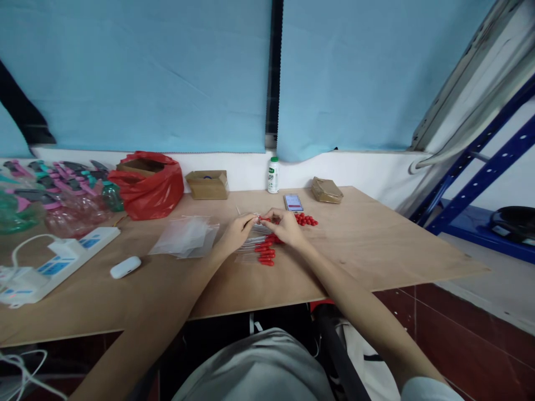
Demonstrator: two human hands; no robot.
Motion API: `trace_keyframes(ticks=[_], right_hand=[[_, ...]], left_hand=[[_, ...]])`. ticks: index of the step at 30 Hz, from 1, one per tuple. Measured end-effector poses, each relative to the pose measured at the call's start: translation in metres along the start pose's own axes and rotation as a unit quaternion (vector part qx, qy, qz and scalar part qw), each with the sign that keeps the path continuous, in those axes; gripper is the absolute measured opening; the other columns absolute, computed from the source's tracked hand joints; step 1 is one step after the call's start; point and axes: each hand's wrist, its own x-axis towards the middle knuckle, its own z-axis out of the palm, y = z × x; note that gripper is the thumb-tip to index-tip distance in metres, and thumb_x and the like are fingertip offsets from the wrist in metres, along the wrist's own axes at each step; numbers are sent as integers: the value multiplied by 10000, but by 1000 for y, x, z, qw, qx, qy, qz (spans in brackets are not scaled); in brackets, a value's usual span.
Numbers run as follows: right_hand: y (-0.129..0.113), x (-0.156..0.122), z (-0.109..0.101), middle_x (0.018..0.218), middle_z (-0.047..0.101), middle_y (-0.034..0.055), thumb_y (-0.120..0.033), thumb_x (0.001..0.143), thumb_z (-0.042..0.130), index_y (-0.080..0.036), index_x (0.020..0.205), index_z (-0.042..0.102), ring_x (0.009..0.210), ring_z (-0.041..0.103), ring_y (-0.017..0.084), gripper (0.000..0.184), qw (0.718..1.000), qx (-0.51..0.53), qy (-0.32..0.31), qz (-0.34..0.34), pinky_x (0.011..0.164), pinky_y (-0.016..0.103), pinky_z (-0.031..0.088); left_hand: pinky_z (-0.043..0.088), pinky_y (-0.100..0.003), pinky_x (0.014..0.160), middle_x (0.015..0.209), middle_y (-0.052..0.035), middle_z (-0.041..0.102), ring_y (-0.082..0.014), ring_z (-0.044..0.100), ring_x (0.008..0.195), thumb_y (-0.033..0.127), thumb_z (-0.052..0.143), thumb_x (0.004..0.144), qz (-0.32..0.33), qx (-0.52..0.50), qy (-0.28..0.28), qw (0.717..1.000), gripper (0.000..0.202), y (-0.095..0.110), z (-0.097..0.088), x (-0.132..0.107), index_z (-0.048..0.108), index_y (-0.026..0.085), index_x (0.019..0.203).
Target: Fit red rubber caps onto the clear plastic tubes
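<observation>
Close together over the middle of the table, my left hand [238,234] and my right hand [289,227] are both closed, fingertips nearly meeting. Between them is a small red-ended piece [264,219], its details too small to make out. Just below my hands lies a row of thin, pale rods with red ends [266,253], the red ends pointing right. A cluster of small red pieces [307,220] sits beyond my right hand. To the left of my left hand are flat clear plastic bags [184,236].
On the wooden table [397,245] stand a red plastic bag [152,189], a cardboard box [208,185], a white bottle [273,177], a phone [293,203] and a brown paper packet [326,190]. Leftward are spray bottles [75,206], a power strip [62,264] and a white case [125,267].
</observation>
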Motion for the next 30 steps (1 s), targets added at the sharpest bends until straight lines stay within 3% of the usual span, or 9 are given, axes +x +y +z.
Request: trace_keyframes(ticks=[7,12,16,23,27,30], right_hand=[[6,2,3,941,784,76,-384,788,811,-173,955,722,863,733,202,283,996,77,2,54,814,321,568],[11,2,5,935,791,85,-380,760,830,-163,909,734,857,744,208,280,990,117,13,79,811,321,576],[10,-1,2,930,793,79,-366,827,783,-174,872,749,869,747,223,200,998,40,19,35,823,332,564],[-2,-5,-4,936,799,47,-245,923,678,-218,901,756,874,752,230,85,992,-124,-24,-30,824,331,536],[5,-4,-3,971,798,47,-200,898,702,-228,1022,731,911,759,241,130,990,-134,-40,-19,851,344,543],[10,-2,-3,993,795,51,-224,885,729,-224,1084,704,937,760,240,200,992,-118,-33,-5,883,354,543]], left_hand=[[489,-318,901,1025,-75,732,-203,655,944,339,451,1047,19,42,10,999,314,1,-4,1,725,186,1032],[484,-312,870,1002,-70,725,-195,650,906,317,482,1042,28,59,2,998,294,3,-5,1,747,189,1044],[476,-313,836,980,-69,714,-198,645,892,317,478,1048,38,76,-10,996,305,2,-6,1,758,195,1038],[475,-324,828,934,-74,680,-211,633,897,287,466,1050,57,142,-41,987,307,-5,-5,1,760,207,1010],[475,-351,902,1029,-86,682,-234,625,1026,275,473,1046,77,168,-57,981,288,-8,-5,-1,755,227,1076],[473,-350,911,1018,-81,670,-228,617,1019,287,480,1047,84,156,-43,983,280,-9,-5,-1,751,234,1095]])
